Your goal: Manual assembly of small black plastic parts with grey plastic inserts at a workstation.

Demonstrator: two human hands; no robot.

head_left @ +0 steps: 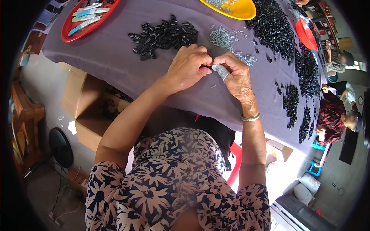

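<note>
Over the near edge of the cloth-covered table, my left hand (190, 65) and my right hand (236, 77) meet almost fingertip to fingertip. My left fingers are closed in a pinch, and a small black part (209, 67) peeks out at their tips, mostly hidden. Grey tape or wrapping (221, 71) covers my right thumb, which presses against the bent forefinger; what it pinches, if anything, is hidden. Beyond my left hand lies a heap of black plastic pieces (165, 35). Small silver screws or pins (223, 37) are scattered just past my right hand.
A red tray (66, 34) with blue- and white-handled tools is at the far left. A yellow tray (248, 12) of metal pins stands at the back. Large heaps of black pieces (271, 29) and a red dish (306, 34) lie right. A cardboard box (73, 92) stands below; people sit at right.
</note>
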